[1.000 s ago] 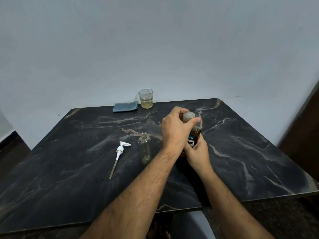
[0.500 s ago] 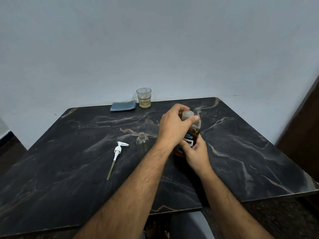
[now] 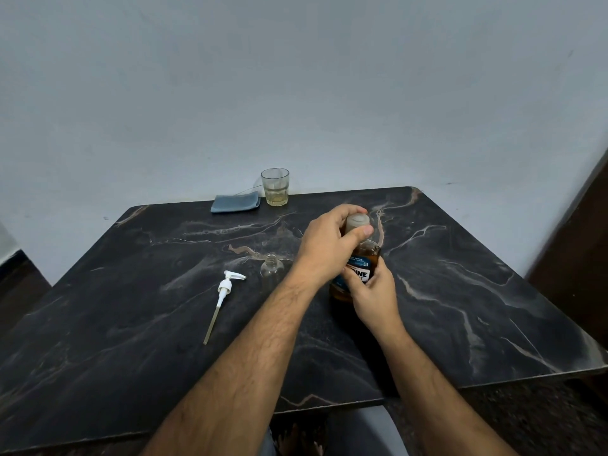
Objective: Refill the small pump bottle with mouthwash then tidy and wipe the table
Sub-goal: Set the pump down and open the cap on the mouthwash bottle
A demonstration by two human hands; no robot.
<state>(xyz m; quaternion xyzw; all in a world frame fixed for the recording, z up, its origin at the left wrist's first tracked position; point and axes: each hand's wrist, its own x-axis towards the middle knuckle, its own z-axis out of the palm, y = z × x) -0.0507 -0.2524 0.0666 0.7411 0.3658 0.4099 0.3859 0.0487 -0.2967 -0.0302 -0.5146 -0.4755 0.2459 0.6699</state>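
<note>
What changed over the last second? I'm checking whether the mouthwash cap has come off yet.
Little changed. The left hand still grips the cap of the mouthwash bottle, its thumb shifted slightly as if twisting; the cap is still on. The right hand keeps holding the bottle's body. Small bottle, pump, glass and cloth have not moved.

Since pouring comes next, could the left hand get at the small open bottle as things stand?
Probably yes: the small bottle stands uncovered just left of the left hand, but that hand first must release the mouthwash bottle's cap.
</note>
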